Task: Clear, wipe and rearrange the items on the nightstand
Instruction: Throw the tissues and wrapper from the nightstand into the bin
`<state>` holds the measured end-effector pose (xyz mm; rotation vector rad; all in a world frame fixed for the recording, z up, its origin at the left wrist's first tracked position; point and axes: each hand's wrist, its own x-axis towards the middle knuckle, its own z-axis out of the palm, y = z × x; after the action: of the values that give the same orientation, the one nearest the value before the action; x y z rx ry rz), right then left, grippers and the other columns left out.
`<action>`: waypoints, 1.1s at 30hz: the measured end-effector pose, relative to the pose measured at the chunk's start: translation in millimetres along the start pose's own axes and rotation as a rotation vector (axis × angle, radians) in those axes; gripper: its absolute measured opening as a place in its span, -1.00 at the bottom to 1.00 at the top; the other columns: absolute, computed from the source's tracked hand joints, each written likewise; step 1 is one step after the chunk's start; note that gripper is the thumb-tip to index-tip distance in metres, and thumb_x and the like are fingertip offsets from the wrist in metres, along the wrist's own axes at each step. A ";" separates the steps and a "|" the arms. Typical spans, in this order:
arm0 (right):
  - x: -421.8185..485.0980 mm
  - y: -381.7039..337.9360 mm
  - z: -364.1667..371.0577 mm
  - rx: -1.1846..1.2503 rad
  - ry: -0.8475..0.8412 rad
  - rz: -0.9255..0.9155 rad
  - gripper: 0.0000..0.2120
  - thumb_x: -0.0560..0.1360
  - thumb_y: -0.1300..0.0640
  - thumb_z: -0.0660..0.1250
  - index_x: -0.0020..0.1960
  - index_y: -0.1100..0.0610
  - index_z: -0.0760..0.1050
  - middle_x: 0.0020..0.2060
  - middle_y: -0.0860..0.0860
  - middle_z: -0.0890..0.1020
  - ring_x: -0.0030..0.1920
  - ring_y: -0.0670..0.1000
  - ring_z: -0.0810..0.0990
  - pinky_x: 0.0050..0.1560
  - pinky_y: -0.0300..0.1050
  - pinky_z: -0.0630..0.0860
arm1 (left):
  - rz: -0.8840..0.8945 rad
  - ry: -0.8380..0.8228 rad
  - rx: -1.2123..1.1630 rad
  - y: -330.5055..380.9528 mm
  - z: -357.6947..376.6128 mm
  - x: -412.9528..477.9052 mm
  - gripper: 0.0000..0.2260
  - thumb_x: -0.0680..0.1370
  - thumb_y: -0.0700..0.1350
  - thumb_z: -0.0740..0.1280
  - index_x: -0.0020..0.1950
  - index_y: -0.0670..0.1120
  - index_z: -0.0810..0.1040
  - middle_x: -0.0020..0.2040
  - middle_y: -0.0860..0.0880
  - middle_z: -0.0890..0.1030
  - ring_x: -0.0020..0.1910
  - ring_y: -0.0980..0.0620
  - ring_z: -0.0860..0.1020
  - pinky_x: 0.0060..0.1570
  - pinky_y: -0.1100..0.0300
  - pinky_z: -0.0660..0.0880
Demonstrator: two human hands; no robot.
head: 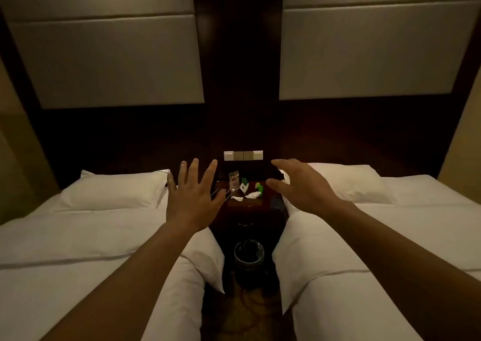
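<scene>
A dark wooden nightstand [251, 205] stands between two beds, far ahead of me. On its top are an upright card stand [234, 180], a small green and white packet [244, 185], a green object [259, 187] and crumpled white tissues [246, 197]. My left hand [194, 200] is raised in front of the nightstand's left side, fingers spread, holding nothing. My right hand [299, 184] hovers at the nightstand's right side, fingers loosely curved and apart, empty. Both hands float in the air and touch nothing.
A round waste bin [249, 256] sits on the floor in front of the nightstand. White beds with pillows [112, 192] [356, 184] flank the narrow aisle. A switch panel [243, 155] is on the dark wall above the nightstand.
</scene>
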<state>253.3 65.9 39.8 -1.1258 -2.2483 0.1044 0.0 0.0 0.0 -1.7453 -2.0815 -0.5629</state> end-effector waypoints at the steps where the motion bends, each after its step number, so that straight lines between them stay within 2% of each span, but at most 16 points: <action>1: 8.9 -0.2 9.3 0.013 0.004 0.020 -0.45 0.55 -0.17 0.26 0.48 -0.03 0.28 0.40 0.02 0.45 0.34 0.09 0.44 0.19 0.02 0.44 | -0.006 -0.015 -0.009 -7.7 5.0 6.6 -0.36 0.59 0.32 0.04 0.62 0.18 -0.08 0.65 -0.13 0.01 0.62 -0.19 -0.11 0.53 -0.28 -0.10; 5: 41.4 13.1 49.8 0.040 -0.002 0.080 -0.47 0.53 -0.16 0.29 0.46 -0.05 0.32 0.35 0.03 0.50 0.27 0.08 0.50 0.06 -0.11 0.39 | -0.012 -0.042 -0.005 -37.1 37.7 35.8 -0.37 0.59 0.32 0.01 0.61 0.18 -0.10 0.65 -0.13 -0.01 0.62 -0.18 -0.11 0.54 -0.28 -0.10; 10: 85.1 45.0 90.7 0.046 -0.022 0.141 -0.46 0.52 -0.16 0.31 0.44 -0.04 0.34 0.27 0.01 0.56 0.19 0.04 0.55 -0.03 -0.14 0.41 | -0.014 -0.075 -0.005 -59.5 83.2 78.5 -0.40 0.62 0.29 -0.01 0.62 0.17 -0.09 0.65 -0.12 0.00 0.63 -0.18 -0.11 0.54 -0.28 -0.10; 15: 137.0 93.6 136.3 0.088 -0.069 0.148 -0.46 0.51 -0.15 0.33 0.44 -0.03 0.35 0.30 0.02 0.55 0.24 0.08 0.54 0.10 -0.01 0.52 | -0.033 -0.123 0.021 -61.0 144.6 129.0 -0.40 0.62 0.28 -0.01 0.61 0.17 -0.10 0.65 -0.12 0.03 0.62 -0.19 -0.07 0.52 -0.27 -0.07; 21: 210.0 169.9 195.4 0.163 -0.133 0.177 -0.50 0.51 -0.13 0.34 0.40 -0.03 0.39 0.18 -0.01 0.61 0.11 0.01 0.59 -0.03 -0.15 0.51 | -0.061 -0.241 0.030 -47.6 230.7 191.3 -0.39 0.62 0.27 0.02 0.62 0.15 -0.09 0.65 -0.11 0.03 0.62 -0.19 -0.03 0.54 -0.26 -0.04; 26: 261.3 221.3 236.5 0.204 -0.214 0.213 -0.52 0.51 -0.14 0.34 0.39 -0.03 0.41 0.18 -0.02 0.62 0.11 0.01 0.60 0.01 -0.10 0.55 | -0.119 -0.318 0.033 -46.0 293.2 229.5 -0.39 0.62 0.28 0.01 0.62 0.15 -0.10 0.65 -0.10 0.01 0.63 -0.18 -0.06 0.54 -0.24 -0.06; 30: 283.2 252.6 276.1 0.229 -0.253 0.224 -0.56 0.51 -0.12 0.35 0.34 -0.02 0.45 0.12 -0.03 0.63 0.04 -0.02 0.59 -0.06 -0.18 0.47 | -0.146 -0.371 0.021 -50.3 339.5 253.7 -0.39 0.62 0.27 0.03 0.62 0.14 -0.07 0.65 -0.11 0.05 0.62 -0.18 -0.04 0.54 -0.24 -0.03; 33: 297.3 274.2 309.6 0.242 -0.293 0.260 -0.56 0.51 -0.11 0.35 0.34 -0.01 0.46 0.08 -0.03 0.63 0.01 -0.03 0.58 -0.04 -0.15 0.50 | -0.132 -0.409 0.021 -55.8 376.2 276.2 -0.38 0.62 0.27 0.04 0.62 0.14 -0.07 0.64 -0.12 0.06 0.62 -0.17 -0.03 0.53 -0.24 -0.03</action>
<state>139.5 522.5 -155.0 -1.3300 -2.2457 0.6687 -110.0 419.0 -182.4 -1.8415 -2.4795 -0.2284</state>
